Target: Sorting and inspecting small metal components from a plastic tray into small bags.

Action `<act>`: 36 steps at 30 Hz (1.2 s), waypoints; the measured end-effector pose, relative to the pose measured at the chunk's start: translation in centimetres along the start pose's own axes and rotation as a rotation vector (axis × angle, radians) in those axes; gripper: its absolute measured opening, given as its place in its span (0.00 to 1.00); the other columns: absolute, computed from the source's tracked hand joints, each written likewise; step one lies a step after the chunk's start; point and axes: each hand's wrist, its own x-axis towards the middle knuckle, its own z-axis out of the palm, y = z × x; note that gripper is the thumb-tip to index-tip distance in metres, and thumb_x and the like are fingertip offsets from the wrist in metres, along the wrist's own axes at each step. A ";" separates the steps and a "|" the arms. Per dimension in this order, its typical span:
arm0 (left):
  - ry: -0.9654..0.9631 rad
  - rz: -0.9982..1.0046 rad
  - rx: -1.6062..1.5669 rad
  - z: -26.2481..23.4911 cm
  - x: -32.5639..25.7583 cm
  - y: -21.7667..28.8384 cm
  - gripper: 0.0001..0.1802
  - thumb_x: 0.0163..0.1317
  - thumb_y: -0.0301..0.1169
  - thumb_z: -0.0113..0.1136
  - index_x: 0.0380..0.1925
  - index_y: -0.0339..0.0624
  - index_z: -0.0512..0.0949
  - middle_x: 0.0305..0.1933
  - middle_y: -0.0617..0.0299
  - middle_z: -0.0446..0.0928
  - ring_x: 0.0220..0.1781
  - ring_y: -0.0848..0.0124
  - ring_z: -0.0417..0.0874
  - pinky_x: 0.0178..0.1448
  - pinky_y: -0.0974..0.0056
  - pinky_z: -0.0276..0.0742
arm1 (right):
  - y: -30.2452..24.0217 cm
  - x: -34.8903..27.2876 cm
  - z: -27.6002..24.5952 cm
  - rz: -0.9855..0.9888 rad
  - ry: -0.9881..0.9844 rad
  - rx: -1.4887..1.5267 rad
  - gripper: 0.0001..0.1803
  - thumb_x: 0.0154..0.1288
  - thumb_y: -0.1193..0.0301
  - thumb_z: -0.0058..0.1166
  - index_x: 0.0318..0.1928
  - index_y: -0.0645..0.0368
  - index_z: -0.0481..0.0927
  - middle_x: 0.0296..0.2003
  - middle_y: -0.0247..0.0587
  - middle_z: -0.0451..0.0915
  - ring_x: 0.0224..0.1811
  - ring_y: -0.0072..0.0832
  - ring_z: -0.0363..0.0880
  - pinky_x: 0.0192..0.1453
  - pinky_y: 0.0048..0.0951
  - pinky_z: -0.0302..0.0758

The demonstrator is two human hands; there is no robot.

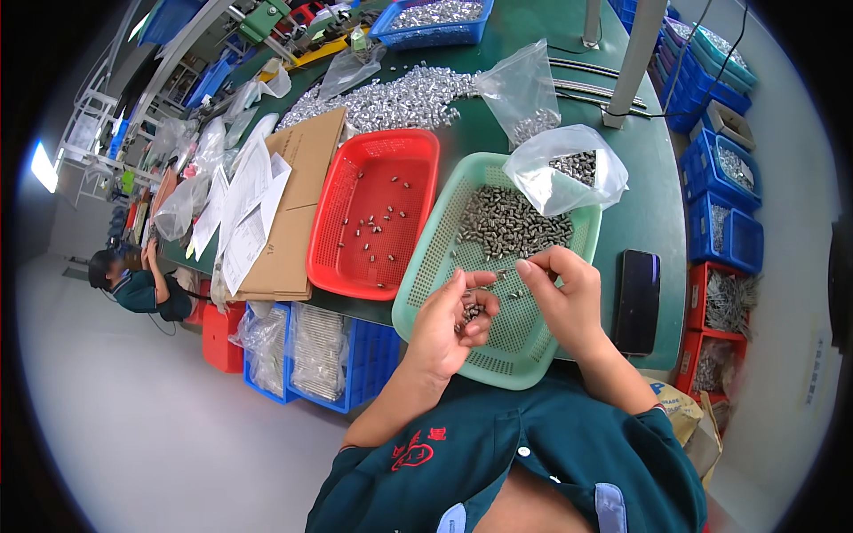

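Over the near end of a light green plastic basket [409, 289], my two hands are close together. My left hand [444, 327] is turned palm up with curled fingers, cupping several small metal cylinders [468, 313]. Thumb and forefinger of my right hand [569, 291] are pinched near the left fingertips; whatever they hold is too small to make out. A heap of small grey metal cylinders [511, 222] fills the far part of the basket, with a few loose ones nearer my hands. On its far right corner rests an open clear plastic bag [542, 182] containing more cylinders.
Left of the green basket stands a red basket [330, 258] with several scattered cylinders. Cardboard [306, 186] and papers [249, 195] lie beyond it. A phone [638, 302] lies at right. Shiny parts [391, 98] are heaped behind. Another person [142, 289] is at far left.
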 end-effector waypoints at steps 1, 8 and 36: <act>0.001 0.000 -0.001 0.1 0.0 0.0 0.23 0.72 0.45 0.39 0.49 0.35 0.71 0.30 0.56 0.73 0.21 0.79 0.61 0.21 0.76 0.54 | 0.4 0.4 -0.2 -0.184 0.038 -0.170 0.08 0.54 0.73 0.62 0.25 0.62 0.76 0.17 0.36 0.73 0.19 0.26 0.70 0.24 0.28 0.66; 0.010 0.002 0.006 0.3 0.1 0.4 0.17 0.70 0.36 0.39 0.49 0.35 0.69 0.31 0.55 0.73 0.21 0.78 0.61 0.21 0.74 0.55 | 0.0 0.9 -0.5 -0.435 0.118 -0.388 0.09 0.50 0.75 0.64 0.22 0.61 0.74 0.18 0.38 0.73 0.19 0.34 0.72 0.24 0.33 0.67; -0.165 0.049 -0.189 -0.3 0.6 -0.4 0.04 0.66 0.29 0.53 0.38 0.44 0.75 0.31 0.63 0.72 0.21 0.82 0.61 0.21 0.78 0.56 | -0.4 -0.5 -0.5 0.003 -0.085 0.147 0.07 0.58 0.74 0.60 0.28 0.65 0.78 0.19 0.33 0.74 0.22 0.17 0.68 0.25 0.21 0.65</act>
